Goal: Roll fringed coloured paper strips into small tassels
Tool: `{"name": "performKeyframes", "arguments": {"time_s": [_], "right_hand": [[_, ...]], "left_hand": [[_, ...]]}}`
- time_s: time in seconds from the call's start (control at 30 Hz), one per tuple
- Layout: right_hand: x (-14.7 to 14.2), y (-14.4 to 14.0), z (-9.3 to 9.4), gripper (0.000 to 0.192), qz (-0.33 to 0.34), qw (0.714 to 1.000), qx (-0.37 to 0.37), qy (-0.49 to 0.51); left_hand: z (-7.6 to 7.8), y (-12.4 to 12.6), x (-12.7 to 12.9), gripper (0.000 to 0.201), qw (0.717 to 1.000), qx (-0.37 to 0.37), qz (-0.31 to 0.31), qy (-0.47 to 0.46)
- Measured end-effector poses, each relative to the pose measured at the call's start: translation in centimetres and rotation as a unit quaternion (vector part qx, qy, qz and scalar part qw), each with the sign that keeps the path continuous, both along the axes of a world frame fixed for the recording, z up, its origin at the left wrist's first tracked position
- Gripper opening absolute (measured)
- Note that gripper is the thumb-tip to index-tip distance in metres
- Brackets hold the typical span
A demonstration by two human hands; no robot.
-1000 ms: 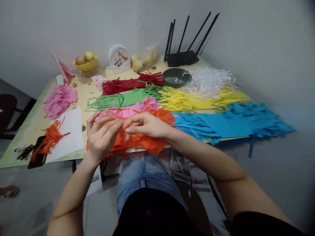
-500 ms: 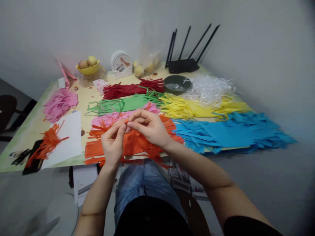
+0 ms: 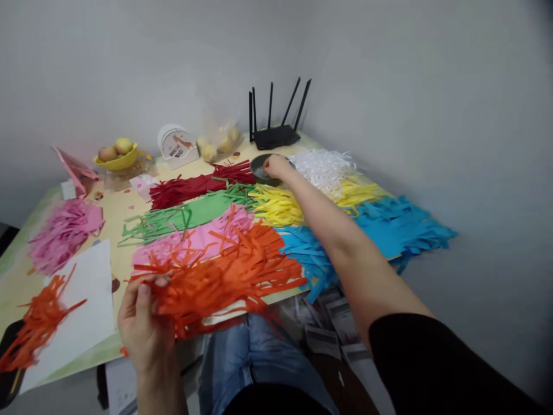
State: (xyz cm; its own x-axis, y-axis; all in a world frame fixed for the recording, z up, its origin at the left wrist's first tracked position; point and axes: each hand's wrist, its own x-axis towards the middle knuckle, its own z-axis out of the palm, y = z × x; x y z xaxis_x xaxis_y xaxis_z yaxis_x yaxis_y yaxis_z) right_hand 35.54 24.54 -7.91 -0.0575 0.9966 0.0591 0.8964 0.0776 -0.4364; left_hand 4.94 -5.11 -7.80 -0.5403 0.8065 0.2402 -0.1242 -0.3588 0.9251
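Right hand [image 3: 276,166] now outstretched over bowl [image 3: 257,168]

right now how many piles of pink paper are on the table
2: the left pile by the white sheet, and the middle pile between green paper and orange paper; more could hide under the orange.

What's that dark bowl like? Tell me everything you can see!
The bowl is round, dark greenish-gray and open at the top, standing upright on the table between red fringed paper and white strips. Something pale shows inside, too blurry to name. The right hand is over its opening, hiding part; touching or not, I can't tell. Its material is unclear too.
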Motion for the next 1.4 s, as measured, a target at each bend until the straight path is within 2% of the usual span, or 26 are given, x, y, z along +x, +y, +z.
{"name": "performKeyframes", "arguments": {"time_s": [0.1,0.23,0.33,0.47,0.57,0.6,0.63,0.7,0.77,0.87,0.97,1.07,1.17,1.3,1.4], "right_hand": [[0.9,2.6,-1.7,0.025,-0.003,0.998,-0.055,-0.02],[0.2,3.5,-3.1,0.033,-0.006,0.997,-0.073,-0.031],[0.6,3.8,-3.0,0.034,-0.013,0.998,-0.06,-0.03],[0.9,3.0,-1.7,0.027,-0.021,1.0,-0.009,-0.007],[-1.4,-0.4,-0.1,0.03,0.006,0.998,0.058,0.038],[-2.8,-2.3,0.5,0.029,0.037,0.994,0.081,0.071],[-4.3,-4.7,1.0,0.028,0.095,0.978,0.113,0.151],[-7.4,-10.0,1.8,0.022,0.24,0.922,0.094,0.288],[-10.2,-15.2,2.1,0.02,0.326,0.868,0.06,0.369],[-13.1,-20.3,1.8,0.017,0.364,0.793,-0.044,0.487],[-14.5,-22.3,1.4,0.018,0.351,0.739,-0.112,0.563],[-15.1,-22.8,1.2,0.024,0.334,0.72,-0.137,0.592],[-15.6,-23.4,1.4,0.029,0.335,0.715,-0.156,0.594],[-16.2,-24.3,1.3,0.035,0.329,0.722,-0.152,0.589],[-16.7,-24.9,0.8,0.034,0.325,0.741,-0.112,0.577]], "left_hand": [[-0.6,-0.5,-0.2,0.017,0.998,-0.047,0.022,0.022],[-1.6,-0.1,0.0,0.017,0.997,-0.068,0.011,0.035],[-2.0,0.3,0.1,0.018,0.996,-0.081,0.001,0.046],[-2.3,0.7,0.2,0.018,0.992,-0.103,0.002,0.069],[-2.4,1.2,0.5,0.021,0.991,-0.118,0.001,0.061],[-2.3,1.3,0.7,0.022,0.992,-0.117,0.003,0.057],[-2.2,1.4,0.9,0.022,0.992,-0.113,0.004,0.06],[-1.9,1.4,1.4,0.02,0.991,-0.102,0.009,0.088],[-1.5,1.3,1.8,0.018,0.988,-0.09,0.016,0.128],[-1.0,0.6,2.0,0.015,0.985,-0.067,0.022,0.16],[-0.7,-0.3,1.7,0.011,0.984,-0.044,0.016,0.17],[-0.6,-1.2,1.1,0.007,0.981,-0.028,0.008,0.192],[-0.7,-1.9,0.5,0.006,0.976,-0.016,0.012,0.217],[-0.8,-2.7,0.1,0.004,0.967,-0.005,0.027,0.253],[-0.6,-3.3,-0.1,0.003,0.949,0.005,0.046,0.311]]}}
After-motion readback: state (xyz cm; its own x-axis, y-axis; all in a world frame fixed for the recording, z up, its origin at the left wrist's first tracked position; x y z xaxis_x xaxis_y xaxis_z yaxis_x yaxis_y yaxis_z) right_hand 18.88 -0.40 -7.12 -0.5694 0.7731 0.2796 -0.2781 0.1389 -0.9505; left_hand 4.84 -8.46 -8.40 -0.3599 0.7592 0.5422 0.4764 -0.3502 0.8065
